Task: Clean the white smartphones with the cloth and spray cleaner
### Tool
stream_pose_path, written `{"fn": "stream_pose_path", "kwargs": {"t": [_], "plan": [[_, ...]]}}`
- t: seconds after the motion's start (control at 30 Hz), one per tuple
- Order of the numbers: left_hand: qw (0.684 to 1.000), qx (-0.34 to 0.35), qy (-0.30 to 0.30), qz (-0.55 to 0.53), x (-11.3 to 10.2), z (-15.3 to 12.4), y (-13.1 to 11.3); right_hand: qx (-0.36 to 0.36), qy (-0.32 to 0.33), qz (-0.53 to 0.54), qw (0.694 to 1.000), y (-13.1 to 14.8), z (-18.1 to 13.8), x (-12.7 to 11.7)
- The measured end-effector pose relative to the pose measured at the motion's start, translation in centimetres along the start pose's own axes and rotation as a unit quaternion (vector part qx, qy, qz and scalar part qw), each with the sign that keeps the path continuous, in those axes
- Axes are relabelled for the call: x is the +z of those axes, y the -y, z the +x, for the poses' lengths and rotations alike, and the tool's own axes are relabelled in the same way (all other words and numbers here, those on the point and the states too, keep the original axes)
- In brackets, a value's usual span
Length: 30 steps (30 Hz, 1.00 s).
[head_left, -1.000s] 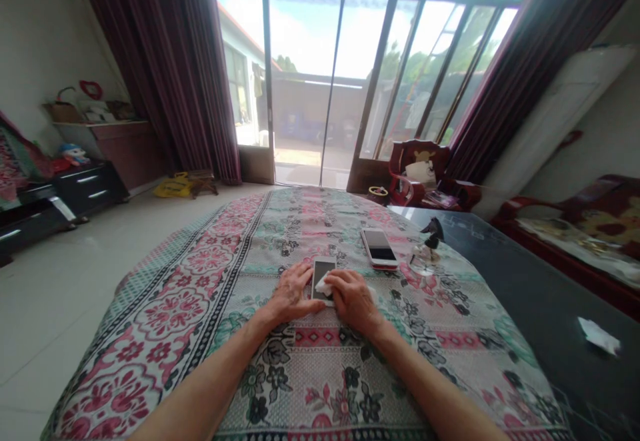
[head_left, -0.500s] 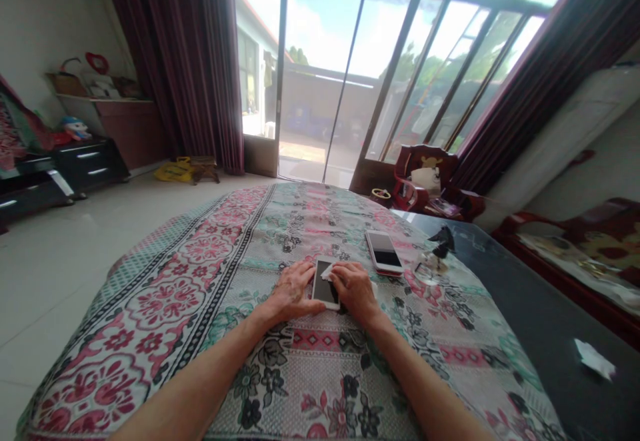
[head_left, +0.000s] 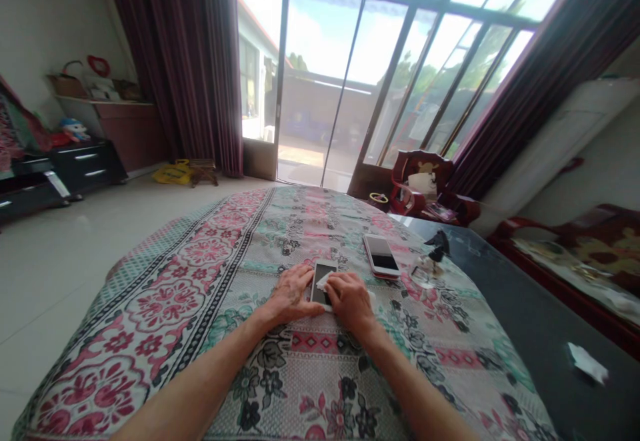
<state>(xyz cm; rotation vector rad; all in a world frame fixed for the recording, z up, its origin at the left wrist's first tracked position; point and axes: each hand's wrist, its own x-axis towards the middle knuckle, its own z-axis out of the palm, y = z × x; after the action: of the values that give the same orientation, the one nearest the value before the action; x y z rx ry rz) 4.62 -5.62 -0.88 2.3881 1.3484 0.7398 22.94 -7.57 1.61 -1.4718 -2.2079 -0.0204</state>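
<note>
A white phone with a dark screen lies flat on the flowered cloth that covers the table. My left hand rests on the phone's left edge, fingers spread, thumb along its near end. My right hand presses a small white wipe onto the screen with its fingers closed over it. A second white phone lies apart, further back and to the right.
A small dark bird figure on a clear stand sits at the cloth's right edge. Bare dark tabletop on the right holds a scrap of white paper. Red wooden chairs stand behind, before the glass doors.
My right hand has slid the wipe along the screen, first away from me, now back toward the near end. My left hand has stayed on the phone. The camera has shifted slightly.
</note>
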Motion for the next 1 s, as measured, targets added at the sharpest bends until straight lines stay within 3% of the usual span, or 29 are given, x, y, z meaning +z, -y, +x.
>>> {"fn": "stream_pose_path", "kwargs": {"t": [0.13,0.23,0.77,1.0], "plan": [[1.0,0.004,-0.008,-0.003,0.1,-0.1,0.0,-0.038,0.0,0.024,0.999,0.4,-2.5,-0.8],[1.0,0.001,-0.017,-0.008,0.1,-0.1,0.0,-0.039,0.005,0.031,0.999,0.3,-2.5,-0.8],[1.0,-0.011,-0.02,-0.01,0.5,0.1,0.4,0.044,0.027,-0.043,0.998,-0.2,5.4,1.7],[0.999,-0.022,-0.034,-0.023,0.5,0.2,0.0,0.047,-0.004,-0.003,0.999,-0.1,5.2,2.1]]}}
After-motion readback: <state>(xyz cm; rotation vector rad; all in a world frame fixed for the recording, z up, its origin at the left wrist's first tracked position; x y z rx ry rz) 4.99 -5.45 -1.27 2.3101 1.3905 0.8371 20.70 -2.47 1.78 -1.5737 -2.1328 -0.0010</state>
